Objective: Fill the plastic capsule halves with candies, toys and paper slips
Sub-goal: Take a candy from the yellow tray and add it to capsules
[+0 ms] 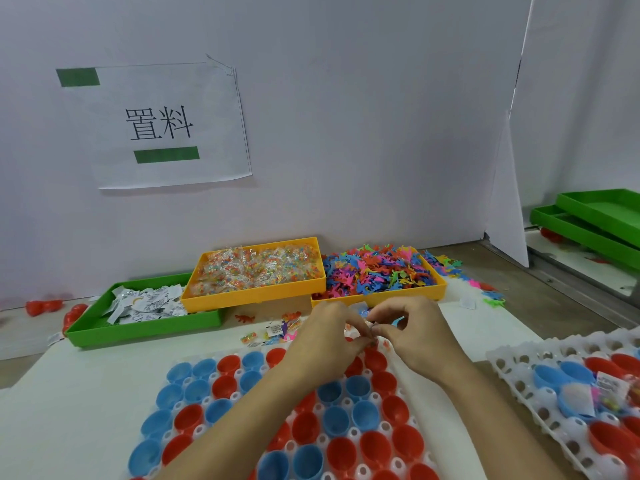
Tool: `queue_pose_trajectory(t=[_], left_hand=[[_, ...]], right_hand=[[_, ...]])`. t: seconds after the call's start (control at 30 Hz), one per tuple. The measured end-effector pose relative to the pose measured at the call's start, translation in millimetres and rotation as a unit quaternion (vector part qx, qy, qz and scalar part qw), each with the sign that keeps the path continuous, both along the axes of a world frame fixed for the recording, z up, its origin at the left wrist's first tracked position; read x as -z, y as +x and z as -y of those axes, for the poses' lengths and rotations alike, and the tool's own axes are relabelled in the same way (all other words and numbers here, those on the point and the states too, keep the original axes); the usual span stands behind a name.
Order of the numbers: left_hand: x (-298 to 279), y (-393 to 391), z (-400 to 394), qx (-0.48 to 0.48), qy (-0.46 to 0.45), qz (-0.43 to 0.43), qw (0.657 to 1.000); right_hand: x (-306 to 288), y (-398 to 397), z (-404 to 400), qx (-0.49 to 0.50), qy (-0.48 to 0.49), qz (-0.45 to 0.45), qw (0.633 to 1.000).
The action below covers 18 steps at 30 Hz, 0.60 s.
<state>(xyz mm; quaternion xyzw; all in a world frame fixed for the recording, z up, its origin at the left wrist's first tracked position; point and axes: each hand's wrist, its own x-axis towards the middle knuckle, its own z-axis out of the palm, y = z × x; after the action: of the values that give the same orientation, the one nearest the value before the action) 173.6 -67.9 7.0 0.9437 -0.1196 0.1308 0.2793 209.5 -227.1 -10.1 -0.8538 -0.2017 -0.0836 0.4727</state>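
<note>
Your left hand point(329, 336) and right hand point(412, 332) meet fingertip to fingertip over the far edge of the white holder tray of red and blue plastic capsule halves point(277, 410). Each grip is curled and pinching something small between them; what it is, you cannot tell. Beyond your knuckles sit the green tray of paper slips point(145, 313), the yellow tray of wrapped candies point(256, 271) and the yellow tray of coloured toy figures point(377, 275). Loose pieces litter the worktop point(69, 393) between trays. A second holder tray point(571, 393) lies right.
</note>
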Motion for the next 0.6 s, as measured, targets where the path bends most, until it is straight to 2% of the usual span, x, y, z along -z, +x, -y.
queue_pose_trajectory(t=[0.4,0.6], left_hand=[[0.1,0.0,-0.5,-0.006,-0.006,0.001,1.0],[2.6,0.4,-2.6,-0.012,-0.008,0.005,1.0]], right_hand=[[-1.7,0.8,-0.5,-0.017,-0.033,0.013,0.999],[-2.2,0.9,-1.9,0.009,-0.041,0.025,0.999]])
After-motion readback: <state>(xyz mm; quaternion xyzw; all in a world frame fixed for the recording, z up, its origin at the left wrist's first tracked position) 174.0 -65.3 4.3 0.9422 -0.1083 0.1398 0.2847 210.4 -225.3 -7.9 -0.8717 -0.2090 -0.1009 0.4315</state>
